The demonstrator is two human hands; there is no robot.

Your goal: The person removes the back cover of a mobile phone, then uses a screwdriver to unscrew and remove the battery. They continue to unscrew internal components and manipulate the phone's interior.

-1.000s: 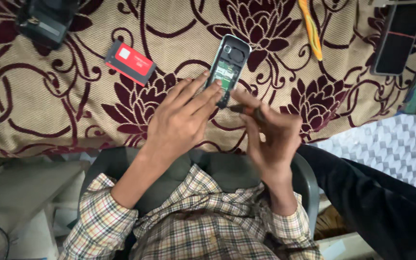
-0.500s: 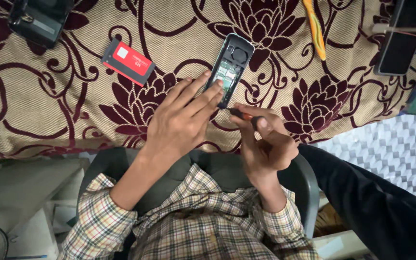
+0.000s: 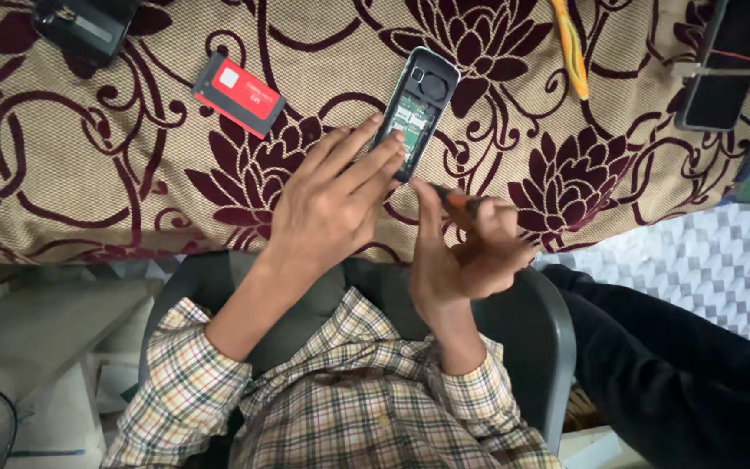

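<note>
The left hand [image 3: 332,204] is resting on the patterned cloth [image 3: 88,174] covering the desk, its fingers [image 3: 366,161] pressing flat on the lower end of an opened phone [image 3: 418,113], which is lying back-up with its cover off and its green circuit board showing. The right hand [image 3: 466,252] is sitting just beside the phone's lower edge, its fingers clenching a small orange-handled screwdriver [image 3: 453,198] whose tip I cannot make out. A red battery [image 3: 238,91] is lying well apart to the left, and a yellow-orange tool [image 3: 569,48] to the right. As I judge it, the phone may be sliding on the soft cloth if the left hand's pressure is easing, and a slipping tip could be scratching the bare board; a loosened screw could also be vanishing into the busy pattern. Against half a second ago, the right hand is sitting a little closer to the phone, while the left hand is keeping the same hold.
</note>
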